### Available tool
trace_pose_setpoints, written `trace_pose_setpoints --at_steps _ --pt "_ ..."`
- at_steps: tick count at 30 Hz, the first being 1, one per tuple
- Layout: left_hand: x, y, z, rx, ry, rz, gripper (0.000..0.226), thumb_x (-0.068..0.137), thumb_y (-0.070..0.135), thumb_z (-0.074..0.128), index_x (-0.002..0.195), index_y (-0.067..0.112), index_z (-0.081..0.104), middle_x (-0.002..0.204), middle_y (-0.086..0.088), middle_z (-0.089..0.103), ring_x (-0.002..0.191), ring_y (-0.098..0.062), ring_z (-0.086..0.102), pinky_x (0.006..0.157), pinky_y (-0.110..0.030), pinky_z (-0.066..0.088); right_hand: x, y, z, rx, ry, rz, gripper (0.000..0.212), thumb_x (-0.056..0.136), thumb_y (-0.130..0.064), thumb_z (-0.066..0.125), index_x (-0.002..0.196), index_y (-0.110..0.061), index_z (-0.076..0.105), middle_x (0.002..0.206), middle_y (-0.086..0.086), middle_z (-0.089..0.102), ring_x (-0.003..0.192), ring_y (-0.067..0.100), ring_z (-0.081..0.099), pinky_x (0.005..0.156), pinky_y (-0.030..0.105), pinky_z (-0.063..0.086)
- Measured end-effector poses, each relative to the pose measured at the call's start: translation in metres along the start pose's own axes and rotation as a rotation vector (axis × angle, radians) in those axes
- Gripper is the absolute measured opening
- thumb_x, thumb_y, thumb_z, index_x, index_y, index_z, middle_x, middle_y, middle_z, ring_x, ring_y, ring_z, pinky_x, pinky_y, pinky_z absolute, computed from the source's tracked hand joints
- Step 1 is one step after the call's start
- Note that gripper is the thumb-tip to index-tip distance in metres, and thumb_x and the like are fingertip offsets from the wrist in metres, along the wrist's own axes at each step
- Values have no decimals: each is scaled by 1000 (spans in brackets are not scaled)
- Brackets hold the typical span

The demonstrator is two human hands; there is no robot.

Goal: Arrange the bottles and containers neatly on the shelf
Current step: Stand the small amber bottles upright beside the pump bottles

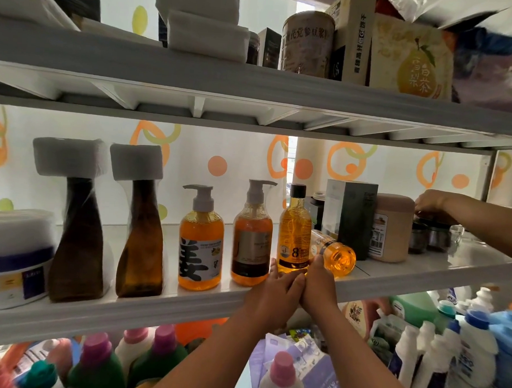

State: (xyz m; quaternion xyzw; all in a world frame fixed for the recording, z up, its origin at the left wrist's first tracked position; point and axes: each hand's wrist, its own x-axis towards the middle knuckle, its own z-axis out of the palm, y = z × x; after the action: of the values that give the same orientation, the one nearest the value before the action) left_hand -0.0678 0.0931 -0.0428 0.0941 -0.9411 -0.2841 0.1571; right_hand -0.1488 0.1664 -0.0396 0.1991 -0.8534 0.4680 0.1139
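On the middle shelf point(154, 302) a row of bottles stands upright: two dark brown bottles point(79, 238) with wrapped tops, then two amber pump bottles point(200, 238). Right of them is a tall amber bottle with a black cap point(294, 234). My left hand point(273, 292) and my right hand point(318, 289) meet at this bottle's base and hold it from both sides at the shelf's front edge. A small amber bottle point(334, 255) lies on its side just right of my right thumb. A white tub point(11, 258) stands at the far left.
Another person's hand point(432, 203) reaches in from the right over small dark jars point(427, 235). A dark green box point(351, 216) and a pink tub point(392, 227) stand behind the lying bottle. Boxes and a tin fill the shelf above; detergent bottles crowd the shelf below.
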Motion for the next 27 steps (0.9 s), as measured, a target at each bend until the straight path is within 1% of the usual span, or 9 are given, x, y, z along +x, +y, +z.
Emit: trace_pose_setpoints --at_steps 3,7,11,13,17,20,22,24,27 --pt "2 -4 4 -3 14 22 46 89 66 17 131 54 30 159 -1 4 117 -28 56 86 -47 53 -3 0 -2 -59 9 -21 48 94 -25 51 134 -6 34 115 15 61 98 25 62 74 27 51" --pt "1 -7 6 -19 34 58 47 87 68 15 130 55 28 159 0 9 117 -27 56 84 -47 54 -9 -3 -5 -67 16 -69 60 88 -27 60 137 -5 32 116 16 61 103 29 62 83 35 53" --pt "-3 -1 3 -42 45 61 45 93 61 18 134 53 31 159 -1 8 115 -29 58 89 -45 52 -11 -5 -7 -63 -4 -76 57 88 -26 61 133 -4 35 118 15 60 106 29 61 85 34 51" --pt "-10 2 5 -43 90 84 43 96 53 21 137 48 34 159 1 9 124 -26 51 96 -40 47 -13 -4 -9 19 -15 -76 45 90 -22 58 127 -4 42 116 16 60 106 30 60 86 34 51" --pt "-30 9 18 -67 378 209 38 97 38 29 128 35 50 149 10 36 124 -10 48 93 -23 43 -20 -2 -19 76 -4 -153 39 87 -21 62 123 -8 54 119 13 63 109 26 59 81 23 42" --pt "-36 18 27 -178 425 209 41 93 37 28 125 27 52 134 9 51 112 -3 51 87 -16 41 -22 2 -31 56 28 -184 49 84 -24 66 128 -7 52 124 11 62 114 23 58 88 26 44" --pt "-31 26 33 -317 360 172 42 93 40 29 131 30 45 136 10 48 112 -2 49 92 -21 43 -18 6 -43 55 127 -230 38 85 -25 64 120 -9 58 112 9 66 101 21 62 77 22 45" --pt "-22 33 35 -506 257 120 48 89 47 32 135 36 38 142 9 42 116 -11 51 96 -37 48 -10 12 -57 11 263 -277 27 86 -23 63 110 -11 61 103 9 66 93 21 62 70 21 41" --pt "-8 48 35 -600 165 140 43 96 44 31 138 40 32 144 11 37 125 -17 47 102 -43 44 7 16 -75 -92 353 -271 30 84 -22 64 113 -13 60 106 12 58 96 25 56 73 26 41"
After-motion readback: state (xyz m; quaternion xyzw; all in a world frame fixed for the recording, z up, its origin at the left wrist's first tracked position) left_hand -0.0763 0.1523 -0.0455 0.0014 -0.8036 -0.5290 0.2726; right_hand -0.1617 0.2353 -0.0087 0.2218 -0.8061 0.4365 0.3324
